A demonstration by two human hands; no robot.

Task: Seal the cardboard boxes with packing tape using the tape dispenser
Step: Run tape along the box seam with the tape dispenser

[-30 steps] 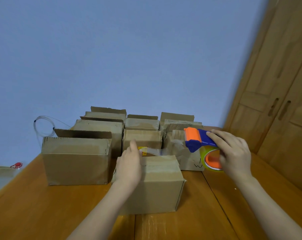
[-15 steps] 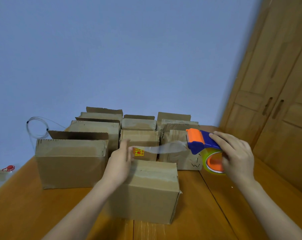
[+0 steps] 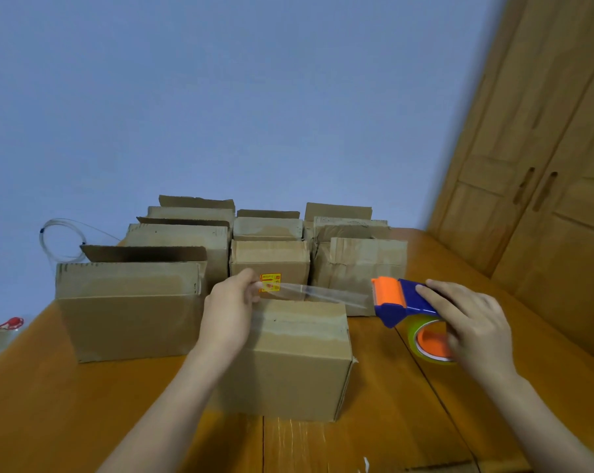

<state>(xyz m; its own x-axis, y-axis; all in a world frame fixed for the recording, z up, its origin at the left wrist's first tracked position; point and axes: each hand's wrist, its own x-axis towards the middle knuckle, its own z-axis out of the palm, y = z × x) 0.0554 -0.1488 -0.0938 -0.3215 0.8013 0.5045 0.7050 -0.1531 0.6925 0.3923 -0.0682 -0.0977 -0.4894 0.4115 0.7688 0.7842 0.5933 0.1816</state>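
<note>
Since 0.5 s ago the strip of clear packing tape (image 3: 317,292) has grown longer. The right hand (image 3: 473,331) has drawn the blue-and-orange plastic tape dispenser (image 3: 399,302) out past the right edge of the nearest small brown cardboard box (image 3: 299,367), while the left hand (image 3: 227,312) has stayed above that box's far left corner.

The left hand pinches the free end of the strip between thumb and fingertips. The right hand curls over the dispenser's blue body and its yellow-green tape roll (image 3: 416,339). The box stands with flaps closed on the orange-brown wooden table (image 3: 84,421), and neither hand holds it down. The strip hangs in the air over the far edge of the box's top and appears not to touch the cardboard yet. Whether the paler band across that top is tape already laid cannot be told.

3 things could go wrong from here:

1. The unsupported strip may sag or twist and stick to itself before it is lowered.
2. It may land askew or catch the brown box with the yellow-and-red label (image 3: 270,264) just behind the nearest box, since it hovers close to that face.
3. The box, likely light and unheld, may slide or tip toward the right hand once the tape grabs and the dispenser pulls, which would leave wrinkles or a seam only partly covered.
</note>
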